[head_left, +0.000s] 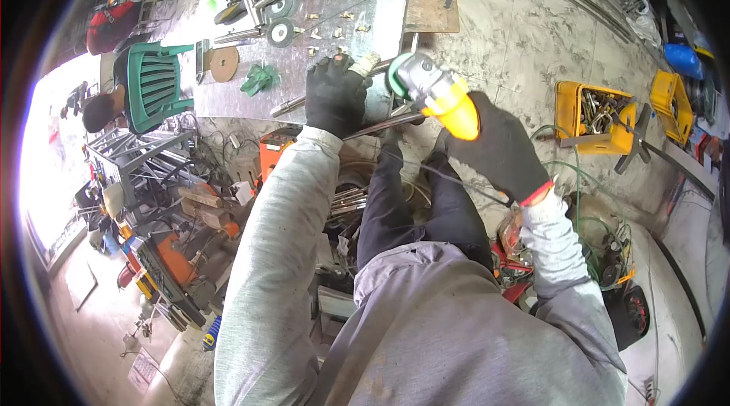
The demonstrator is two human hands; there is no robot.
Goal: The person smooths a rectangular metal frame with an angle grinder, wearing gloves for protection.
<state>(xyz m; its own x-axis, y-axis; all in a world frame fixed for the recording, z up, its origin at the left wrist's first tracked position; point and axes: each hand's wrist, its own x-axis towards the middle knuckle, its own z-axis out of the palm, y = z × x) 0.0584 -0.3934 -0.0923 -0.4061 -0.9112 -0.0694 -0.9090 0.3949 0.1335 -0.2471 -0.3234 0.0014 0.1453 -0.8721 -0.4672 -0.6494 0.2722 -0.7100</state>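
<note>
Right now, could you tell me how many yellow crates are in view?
2: one crate full of metal parts right of the grinder, another further right; others may be hidden.

Shot through a fisheye lens, ringed by a black vignette, bowing straight lines toward the rim. Lit by hard daylight from the open side [38, 163] at far left, burnt out there to plain white and bleeding toward the green chair [156, 83]. Evenly bright across the metal worktop [319, 71] and concrete floor [532, 41], with pale glare on both and only soft shadows. Sharp at centre on the yellow grinder [452, 109] and glinting steel tube [287, 106]; softer and smeared toward the edges. Dimmer at lower right. Scant detail in the dark gloves on the left hand [334, 98] and right hand [498, 151].
</note>
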